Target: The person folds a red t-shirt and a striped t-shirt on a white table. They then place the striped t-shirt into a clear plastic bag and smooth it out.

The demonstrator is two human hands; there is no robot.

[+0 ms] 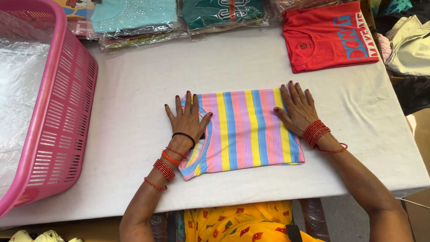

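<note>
Yellow cloth with red spots [251,224] sits nearest, at the bottom edge, and it is cut off, so only a bit of the person's clothes shows. Both arms reach up from there onto the white table [134,89]. A folded striped shirt [244,130] lies in the middle of the table, with pink, yellow, blue and purple stripes. Its near left corner hides under the left wrist, which wears red bangles. The left hand [188,118] lies flat on the left side of the shirt, fingers spread wide and straight, holding nothing, just pressing down. The right hand [298,110] lies flat on the right side the same way, fingers open and spread, gripping nothing. A big pink basket [62,116] stands at the left, lined with clear plastic, and it is cut off by the edge. A folded red shirt [329,36] lies at the far right, well apart from the hands. Bagged shirts [179,18] line the far edge, their tops cut off. Bare white table shows all around the striped shirt.
</note>
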